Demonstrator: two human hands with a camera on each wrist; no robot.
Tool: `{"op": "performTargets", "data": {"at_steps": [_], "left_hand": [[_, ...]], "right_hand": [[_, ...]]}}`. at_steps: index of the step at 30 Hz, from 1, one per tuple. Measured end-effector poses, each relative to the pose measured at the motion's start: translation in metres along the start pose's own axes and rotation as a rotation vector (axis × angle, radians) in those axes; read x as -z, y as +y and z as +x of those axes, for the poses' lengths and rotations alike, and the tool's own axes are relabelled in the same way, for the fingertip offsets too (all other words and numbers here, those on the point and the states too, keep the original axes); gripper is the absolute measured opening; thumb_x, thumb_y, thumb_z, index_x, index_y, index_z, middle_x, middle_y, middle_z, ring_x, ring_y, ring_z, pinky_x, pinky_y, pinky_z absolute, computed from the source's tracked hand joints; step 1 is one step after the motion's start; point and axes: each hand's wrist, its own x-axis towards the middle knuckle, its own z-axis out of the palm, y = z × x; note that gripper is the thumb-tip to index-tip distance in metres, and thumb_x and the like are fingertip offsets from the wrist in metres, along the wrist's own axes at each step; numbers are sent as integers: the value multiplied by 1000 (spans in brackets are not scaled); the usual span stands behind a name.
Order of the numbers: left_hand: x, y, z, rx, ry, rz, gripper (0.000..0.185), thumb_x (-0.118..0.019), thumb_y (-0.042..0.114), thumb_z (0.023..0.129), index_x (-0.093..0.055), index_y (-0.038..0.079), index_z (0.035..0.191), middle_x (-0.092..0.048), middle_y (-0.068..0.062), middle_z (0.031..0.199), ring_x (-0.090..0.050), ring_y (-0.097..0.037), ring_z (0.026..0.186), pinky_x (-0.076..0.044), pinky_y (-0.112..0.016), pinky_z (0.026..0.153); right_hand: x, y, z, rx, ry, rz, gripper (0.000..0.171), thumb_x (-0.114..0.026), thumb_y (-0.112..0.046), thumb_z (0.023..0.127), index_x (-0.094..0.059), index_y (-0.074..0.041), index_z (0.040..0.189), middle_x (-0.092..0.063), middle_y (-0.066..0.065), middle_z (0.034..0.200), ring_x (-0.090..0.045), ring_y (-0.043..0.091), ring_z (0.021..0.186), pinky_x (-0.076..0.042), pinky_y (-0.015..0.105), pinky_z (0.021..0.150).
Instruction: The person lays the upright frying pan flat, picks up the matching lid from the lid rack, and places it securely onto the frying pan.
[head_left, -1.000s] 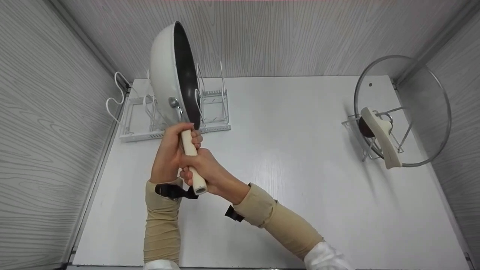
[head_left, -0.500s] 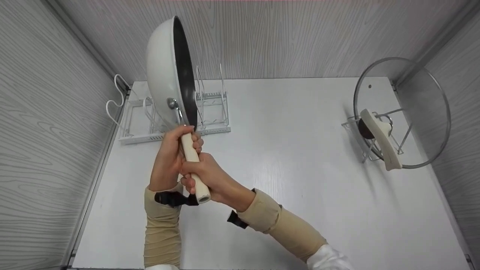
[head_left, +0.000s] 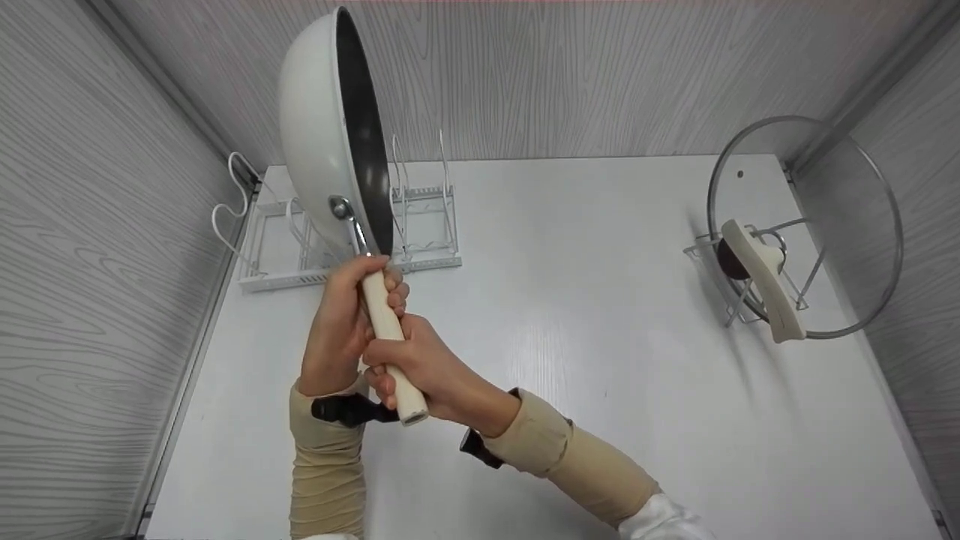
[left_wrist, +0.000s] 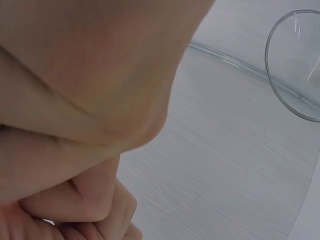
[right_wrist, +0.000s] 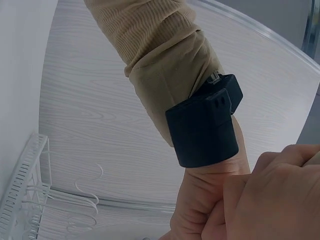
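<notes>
Fingers (head_left: 396, 289) of both the left hand (head_left: 341, 315) and right hand (head_left: 427, 367) curl tightly around the pan handle (head_left: 386, 330), holding the frying pan (head_left: 330, 127) on edge above the wire rack (head_left: 345, 232).

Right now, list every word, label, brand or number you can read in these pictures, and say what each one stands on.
None can be read.
Pan: plain white shell, dark inside, no print showing.
Pan handle, gripped by both hands: bare.
Lid on its stand: clear glass, no marking visible.
Rack: bare wire.
Wrist camera: black casing, no legible label.
</notes>
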Motion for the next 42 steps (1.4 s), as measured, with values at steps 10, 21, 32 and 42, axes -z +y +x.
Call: {"op": "performTargets", "data": {"at_steps": [10,21,32,42], "left_hand": [[-11,1,-10,-49,-5,31,11,-40,7,100,-41,5,89,-48,-1,61,-50,-12,48,-44,-20,46],[-25,3,-22,-131,-76,24,4,-37,5,99,-36,5,95,-48,-3,63,-52,-12,47,-43,-19,43],[-34,3,-30,-165,-1,132,12,-53,1,91,-42,5,95,-47,-4,65,-48,-12,46,-43,-20,44],[-38,1,-30,-152,-61,147,16,-56,-2,90,-42,5,96,-45,-4,64,-48,-12,45,-43,-22,43]], "right_hand": [[-3,-2,-10,53,-76,-25,14,-49,0,86,-41,-4,97,-46,0,50,-47,8,36,-42,20,37],[-7,-6,-23,82,-100,-67,17,-49,2,86,-40,-4,99,-49,0,52,-49,8,36,-44,22,36],[-10,-7,-32,129,-133,-98,22,-49,4,84,-41,-3,103,-49,2,53,-50,9,37,-45,22,36],[-10,-8,-35,184,-128,-144,20,-49,4,84,-41,-2,101,-49,3,52,-51,10,36,-45,25,35]]}}
